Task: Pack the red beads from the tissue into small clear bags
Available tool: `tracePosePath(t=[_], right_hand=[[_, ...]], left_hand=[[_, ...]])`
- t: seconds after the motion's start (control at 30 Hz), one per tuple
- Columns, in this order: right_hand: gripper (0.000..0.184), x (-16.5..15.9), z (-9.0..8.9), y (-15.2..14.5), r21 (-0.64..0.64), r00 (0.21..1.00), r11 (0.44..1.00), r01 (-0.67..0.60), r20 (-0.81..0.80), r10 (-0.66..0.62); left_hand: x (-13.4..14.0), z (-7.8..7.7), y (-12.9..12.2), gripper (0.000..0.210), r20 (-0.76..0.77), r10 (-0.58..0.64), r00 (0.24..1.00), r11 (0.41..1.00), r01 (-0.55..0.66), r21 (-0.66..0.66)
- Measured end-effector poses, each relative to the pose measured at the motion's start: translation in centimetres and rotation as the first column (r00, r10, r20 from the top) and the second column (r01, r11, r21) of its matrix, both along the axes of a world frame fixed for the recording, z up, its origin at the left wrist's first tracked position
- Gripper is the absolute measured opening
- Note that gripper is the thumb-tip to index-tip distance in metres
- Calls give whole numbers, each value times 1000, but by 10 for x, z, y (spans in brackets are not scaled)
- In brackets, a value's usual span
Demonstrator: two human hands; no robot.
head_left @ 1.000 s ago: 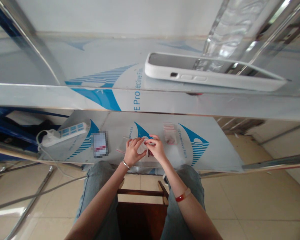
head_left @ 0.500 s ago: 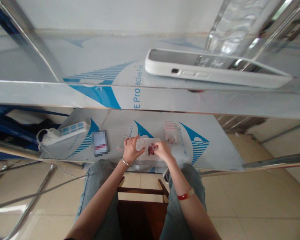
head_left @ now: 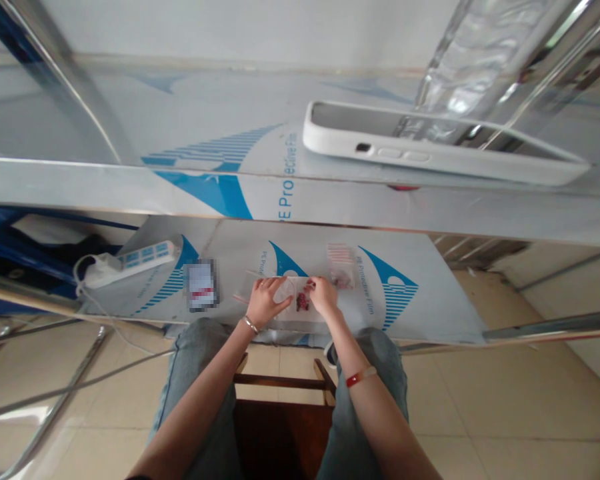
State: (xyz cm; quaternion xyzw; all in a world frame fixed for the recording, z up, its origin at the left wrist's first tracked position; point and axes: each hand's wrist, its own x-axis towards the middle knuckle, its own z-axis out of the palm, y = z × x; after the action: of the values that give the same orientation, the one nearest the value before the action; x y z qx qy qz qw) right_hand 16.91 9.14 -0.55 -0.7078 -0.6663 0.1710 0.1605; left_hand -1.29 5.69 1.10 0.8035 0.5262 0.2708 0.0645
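My left hand (head_left: 267,300) rests with its fingers spread and thumb stretched out beside a round, pale piece with a pinkish edge (head_left: 284,291). Just to the right, a cluster of small dark red pieces (head_left: 303,302) lies on a whitish sheet (head_left: 300,321). My right hand (head_left: 323,295) is at the upper right of this cluster, thumb and fingers pinched together. What sits between those fingertips is too small to make out. Behind my right hand lies a clear bag with pink stripes (head_left: 341,272) and reddish contents.
A white phone case (head_left: 420,160) lies on the raised shelf (head_left: 205,143) above the lower work surface (head_left: 430,300). To the left are a power strip (head_left: 143,259) with a cable and a pixelated rectangular item (head_left: 201,285). A brown wooden seat (head_left: 283,437) is between my knees.
My right hand has moved slightly up and away from the red cluster, uncovering more of it. My left hand's fingers have lowered and flattened a little. The view has shifted slightly.
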Motion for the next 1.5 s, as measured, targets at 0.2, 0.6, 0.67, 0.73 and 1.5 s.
tracePosePath(t=[0.2, 0.6, 0.67, 0.73, 1.5], right_hand=[[14, 2, -3, 21, -79, 997, 995, -68, 39, 72], [18, -5, 0, 22, -234, 962, 968, -94, 227, 148], [19, -7, -1, 22, -226, 958, 968, -110, 235, 164], [22, -10, -1, 22, -200, 953, 972, -127, 248, 175], [9, -32, 6, -29, 424, 819, 897, -124, -467, 334]], left_hand=[[-9, 4, 12, 56, 19, 17, 1000, 1000, -17, 19], [-6, 4, 14, 57, -4, -46, 999, 998, 46, -49], [-6, 2, 14, 56, -1, -37, 999, 998, 37, -54], [-4, -3, 13, 56, -1, -32, 999, 998, 32, -58], [-8, 2, -8, 45, 47, -103, 994, 991, 99, 91]])
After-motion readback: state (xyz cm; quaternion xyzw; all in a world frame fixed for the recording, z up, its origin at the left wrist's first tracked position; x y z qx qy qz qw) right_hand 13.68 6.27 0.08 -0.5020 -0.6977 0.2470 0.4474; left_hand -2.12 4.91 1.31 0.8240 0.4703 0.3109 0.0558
